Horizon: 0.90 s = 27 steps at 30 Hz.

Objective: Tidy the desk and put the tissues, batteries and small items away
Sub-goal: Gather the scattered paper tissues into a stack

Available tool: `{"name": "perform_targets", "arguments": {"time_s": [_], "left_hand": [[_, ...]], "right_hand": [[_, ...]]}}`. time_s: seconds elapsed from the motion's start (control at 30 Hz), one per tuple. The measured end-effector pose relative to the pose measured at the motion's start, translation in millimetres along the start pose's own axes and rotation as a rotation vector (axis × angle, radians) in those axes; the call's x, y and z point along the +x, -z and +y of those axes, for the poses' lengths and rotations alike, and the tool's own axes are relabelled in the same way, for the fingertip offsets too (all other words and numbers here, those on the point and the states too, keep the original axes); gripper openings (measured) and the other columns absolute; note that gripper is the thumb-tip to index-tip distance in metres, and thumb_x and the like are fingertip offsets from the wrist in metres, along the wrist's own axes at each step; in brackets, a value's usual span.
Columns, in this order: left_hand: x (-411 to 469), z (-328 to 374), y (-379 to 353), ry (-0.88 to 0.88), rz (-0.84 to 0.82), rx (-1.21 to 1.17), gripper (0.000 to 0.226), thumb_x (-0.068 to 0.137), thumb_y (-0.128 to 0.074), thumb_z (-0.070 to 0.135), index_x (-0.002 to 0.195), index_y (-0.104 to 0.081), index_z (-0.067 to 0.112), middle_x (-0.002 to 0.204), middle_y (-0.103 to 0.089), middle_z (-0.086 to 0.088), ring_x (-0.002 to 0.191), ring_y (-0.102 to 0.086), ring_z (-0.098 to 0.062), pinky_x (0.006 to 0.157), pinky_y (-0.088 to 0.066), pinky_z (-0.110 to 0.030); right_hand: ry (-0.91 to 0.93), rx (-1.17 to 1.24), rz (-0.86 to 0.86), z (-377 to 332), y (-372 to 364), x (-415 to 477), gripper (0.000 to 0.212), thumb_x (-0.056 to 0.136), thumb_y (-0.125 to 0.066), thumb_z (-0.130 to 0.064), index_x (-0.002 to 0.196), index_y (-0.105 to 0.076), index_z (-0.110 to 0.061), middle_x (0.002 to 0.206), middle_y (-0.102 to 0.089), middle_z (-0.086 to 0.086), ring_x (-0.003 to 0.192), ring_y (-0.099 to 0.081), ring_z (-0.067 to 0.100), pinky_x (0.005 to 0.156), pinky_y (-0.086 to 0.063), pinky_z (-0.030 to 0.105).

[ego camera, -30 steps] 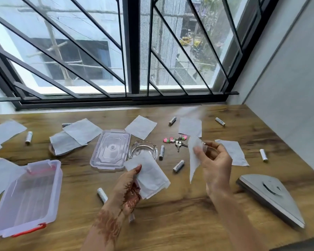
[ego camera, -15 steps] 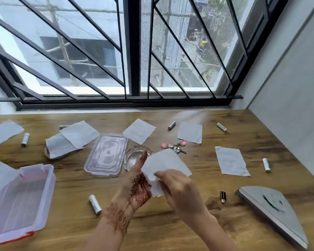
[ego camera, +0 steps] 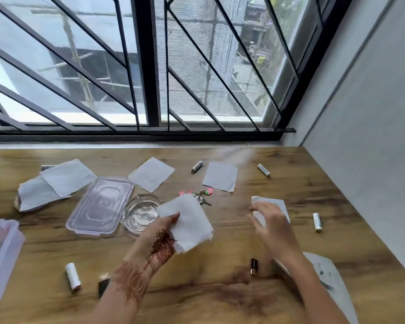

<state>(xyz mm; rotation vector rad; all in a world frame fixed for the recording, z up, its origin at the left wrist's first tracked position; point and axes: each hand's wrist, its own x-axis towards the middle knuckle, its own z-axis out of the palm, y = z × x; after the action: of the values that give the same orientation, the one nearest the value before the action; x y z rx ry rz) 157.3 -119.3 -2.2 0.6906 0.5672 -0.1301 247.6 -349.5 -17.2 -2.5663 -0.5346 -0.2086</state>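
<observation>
Pinching the tissues (ego camera: 189, 226), the left grip (ego camera: 160, 239) hangs above the bench (ego camera: 220, 288) middle, with bare wood before it and the wall (ego camera: 372, 160) well to the right. Released, fingers spread, the right grip (ego camera: 270, 220) hovers over a tissue (ego camera: 267, 200) near a battery (ego camera: 317, 222). Just beyond the left grip crowd a dish (ego camera: 139, 215), lid (ego camera: 101, 206) and keys (ego camera: 200, 197); a box (ego camera: 2, 251) sits at the left edge.

Bright daylight enters through the window (ego camera: 197, 78) at 12 o'clock, glass blown out at 10 o'clock. The bench (ego camera: 208, 288) is evenly lit with soft shadows. Motion blur smears the right grip (ego camera: 270, 220) (fingers indistinct); bars (ego camera: 145, 66) bow toward the edges.
</observation>
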Motion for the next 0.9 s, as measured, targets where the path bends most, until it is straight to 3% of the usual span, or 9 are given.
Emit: {"name": "perform_targets", "arguments": {"time_s": [0.1,0.2,0.37,0.47,0.57,0.67,0.8,0.9], "left_hand": [[1,-2,-6,-0.021,0.026,0.007,0.015,0.092,-0.047,0.004,0.092,-0.062,0.0,0.07,-0.073,-0.012,0.059,-0.071,-0.021,0.06,-0.057,-0.041],[1,-6,-10,-0.031,0.038,-0.005,0.016,0.093,-0.046,0.004,0.097,-0.061,0.0,0.07,-0.073,-0.011,0.059,-0.071,-0.019,0.059,-0.057,-0.039],[1,-14,-10,-0.018,0.057,-0.036,0.034,0.094,-0.044,0.003,0.127,-0.05,0.001,0.115,-0.063,-0.018,0.102,-0.06,-0.029,0.071,-0.052,-0.047],[1,-18,-12,-0.023,0.076,-0.051,0.031,0.093,-0.045,0.002,0.123,-0.052,0.0,0.088,-0.072,-0.015,0.088,-0.064,-0.027,0.064,-0.055,-0.048],[0,-20,-19,-0.067,0.083,-0.035,0.023,0.093,-0.046,0.002,0.113,-0.056,-0.002,0.071,-0.073,-0.01,0.064,-0.071,-0.02,0.05,-0.058,-0.034],[-3,-21,-28,-0.099,0.099,-0.031,0.015,0.093,-0.043,0.002,0.092,-0.058,-0.002,0.063,-0.072,-0.007,0.054,-0.069,-0.015,0.043,-0.054,-0.024],[-4,-22,-32,-0.093,0.117,-0.081,0.015,0.093,-0.044,0.002,0.093,-0.059,-0.002,0.064,-0.072,-0.009,0.059,-0.07,-0.019,0.044,-0.055,-0.027],[-6,-22,-31,-0.086,0.11,-0.101,0.016,0.094,-0.044,0.004,0.095,-0.059,-0.002,0.064,-0.073,-0.011,0.054,-0.07,-0.018,0.042,-0.054,-0.028]], "right_hand": [[-0.124,-0.096,-0.206,48,14,4,0.021,0.082,-0.066,-0.015,0.103,-0.066,-0.013,0.112,-0.061,0.001,0.113,-0.048,0.018,0.079,-0.037,0.025],[-0.133,-0.196,-0.298,74,18,4,0.02,0.076,-0.072,-0.019,0.096,-0.07,-0.016,0.11,-0.061,-0.002,0.112,-0.048,0.015,0.088,-0.04,0.029],[-0.088,-0.19,-0.217,77,12,1,0.011,0.079,-0.069,-0.024,0.083,-0.073,-0.015,0.101,-0.064,-0.004,0.106,-0.053,0.015,0.084,-0.04,0.028],[-0.076,-0.195,-0.171,72,8,3,0.013,0.083,-0.065,-0.025,0.086,-0.071,-0.014,0.101,-0.063,-0.004,0.101,-0.054,0.014,0.076,-0.037,0.023],[-0.238,0.131,-0.015,54,12,7,0.01,0.08,-0.069,-0.02,0.083,-0.071,-0.01,0.089,-0.068,0.001,0.084,-0.059,0.017,0.069,-0.041,0.027],[-0.328,0.519,0.063,19,23,12,0.008,0.079,-0.07,-0.019,0.08,-0.071,-0.012,0.075,-0.07,0.001,0.07,-0.063,0.015,0.065,-0.05,0.031],[-0.244,0.865,0.065,-38,36,16,0.007,0.081,-0.068,-0.009,0.074,-0.066,-0.009,0.077,-0.069,-0.01,0.064,-0.062,-0.004,0.058,-0.048,0.012],[-0.105,0.836,-0.031,-72,30,12,0.009,0.082,-0.067,-0.012,0.074,-0.064,-0.013,0.091,-0.068,-0.01,0.078,-0.065,-0.004,0.069,-0.05,0.011]]}}
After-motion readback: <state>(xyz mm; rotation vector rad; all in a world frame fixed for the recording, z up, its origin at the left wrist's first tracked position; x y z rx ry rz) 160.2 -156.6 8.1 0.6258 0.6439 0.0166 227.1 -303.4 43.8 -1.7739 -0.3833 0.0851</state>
